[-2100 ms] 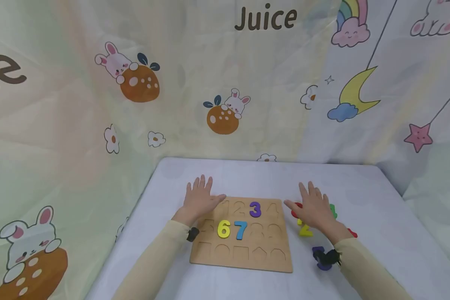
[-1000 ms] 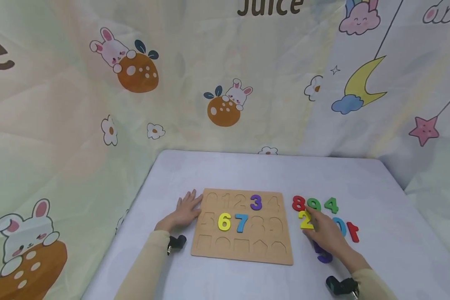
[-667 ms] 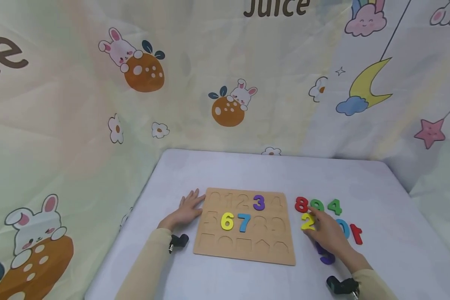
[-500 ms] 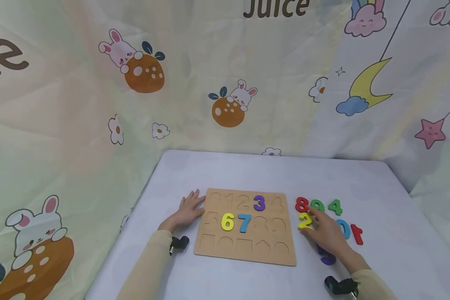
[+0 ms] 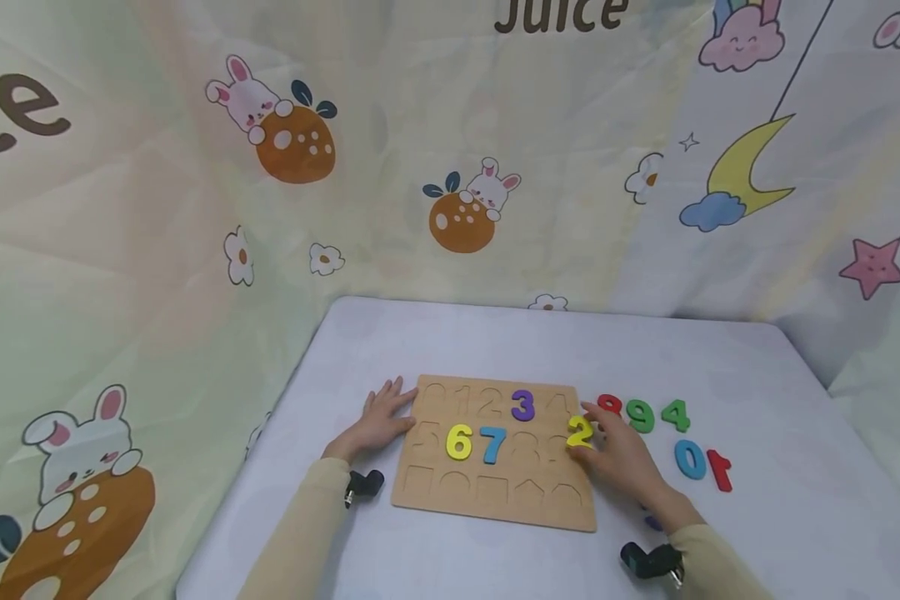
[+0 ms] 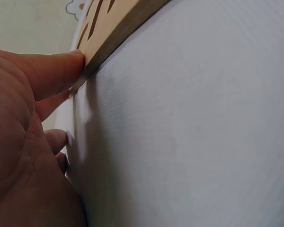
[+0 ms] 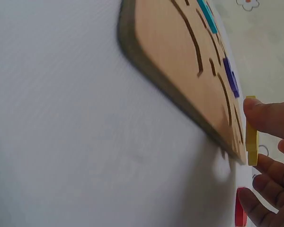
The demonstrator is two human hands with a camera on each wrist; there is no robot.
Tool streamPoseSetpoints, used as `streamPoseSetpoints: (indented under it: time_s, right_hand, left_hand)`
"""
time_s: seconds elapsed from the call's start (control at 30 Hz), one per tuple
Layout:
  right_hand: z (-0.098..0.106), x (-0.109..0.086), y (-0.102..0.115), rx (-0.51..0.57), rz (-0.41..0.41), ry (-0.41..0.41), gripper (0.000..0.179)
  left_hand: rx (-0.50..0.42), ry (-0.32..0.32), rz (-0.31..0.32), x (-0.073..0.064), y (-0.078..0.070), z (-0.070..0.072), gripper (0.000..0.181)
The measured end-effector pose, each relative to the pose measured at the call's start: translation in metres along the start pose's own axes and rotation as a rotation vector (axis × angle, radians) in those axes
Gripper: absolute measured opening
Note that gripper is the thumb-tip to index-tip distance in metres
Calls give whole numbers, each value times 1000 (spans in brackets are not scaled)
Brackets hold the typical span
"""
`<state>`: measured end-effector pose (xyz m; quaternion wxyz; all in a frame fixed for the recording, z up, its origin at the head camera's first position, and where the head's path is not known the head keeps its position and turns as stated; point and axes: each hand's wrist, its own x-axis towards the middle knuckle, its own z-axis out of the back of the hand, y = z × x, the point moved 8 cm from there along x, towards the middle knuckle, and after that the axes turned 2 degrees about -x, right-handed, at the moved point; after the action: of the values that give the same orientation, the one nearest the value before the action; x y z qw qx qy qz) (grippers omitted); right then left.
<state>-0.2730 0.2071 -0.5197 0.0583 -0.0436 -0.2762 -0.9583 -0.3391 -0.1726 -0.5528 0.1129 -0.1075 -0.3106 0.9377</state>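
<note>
My right hand (image 5: 621,457) pinches a yellow number 2 (image 5: 580,432) between thumb and fingers, over the right edge of a wooden number puzzle board (image 5: 495,492). In the right wrist view the yellow 2 (image 7: 252,132) shows edge-on, held above the board's corner. My left hand (image 5: 375,423) lies at the board's left side; in the left wrist view its thumb (image 6: 61,71) touches the board's edge (image 6: 118,40). Set in the board are a purple 3 (image 5: 522,406), a yellow 6 (image 5: 459,442) and a blue 7 (image 5: 492,445). Other recesses show as bare outlines.
Right of the board lie a red 8 (image 5: 609,404), partly hidden by my fingers, a green 9 (image 5: 640,416), a green 4 (image 5: 676,415), a blue 0 (image 5: 690,459) and a red 1 (image 5: 719,471). A purple piece (image 5: 652,522) is mostly hidden under my right wrist.
My right hand reached down to the loose numbers, took the yellow 2 and carried it left to the board's edge. My left hand drew back from over the board to its left side.
</note>
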Motion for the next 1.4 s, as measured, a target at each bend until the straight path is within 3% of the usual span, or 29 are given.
streamPoseSetpoints:
  time_s: [0.33,0.67,0.93,1.4]
  right_hand:
    - [-15,11,20,43,30,-3,77]
    - [-26,27,40,22,26,70,75]
    - [-37,40,51,54,81,46,72]
    - [-52,55,66,30,108,14,70]
  left_hand:
    - [-16,-15,18,0,-2,1,60]
    - [13,-18,9,-2,4,-2,60]
    - [-16,-23,-3,-3,-3,3,59]
    - [-9,-39,0,-1,2,0,59]
